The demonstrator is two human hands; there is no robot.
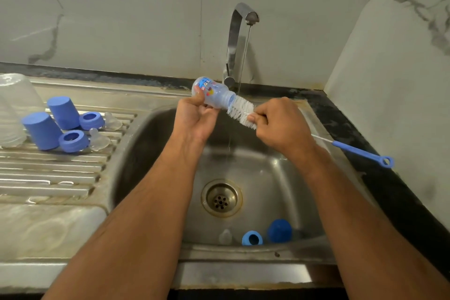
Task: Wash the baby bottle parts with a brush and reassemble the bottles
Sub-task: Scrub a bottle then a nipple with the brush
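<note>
Over the sink (155, 134) now, and the left hand (194, 119) grips the bottle (214, 94) around its body, tipped on its side with the open neck pointing right, just beside the thin stream falling from the tap (239, 39). The right hand (280, 124) is curled tight round the brush (241, 111), pinching it right where the white bristles meet the wire, and the bristle tip sits at the bottle's mouth. The blue handle sticks out behind the hand, over the dark tabletop (379, 178).

This looks like the scrubbing step on this bottle: the brush is lined up at the neck, mostly outside it. The next move calls for keeping the bristles straight with the opening and holding the bottle firm so it doesn't twist in a wet grip.

Plenty left, by the look of it. In the sink basin wait a blue ring (252, 238), a blue cap (279, 230) and a clear teat (225, 236). Over on the draining board (48, 173) stand two blue caps (52, 122), two blue rings (81, 130), clear teats and clear upturned bottles (14, 109), none put together.

Writing? The bottle carries a colourful cartoon print, but no words or brand can be read.
</note>
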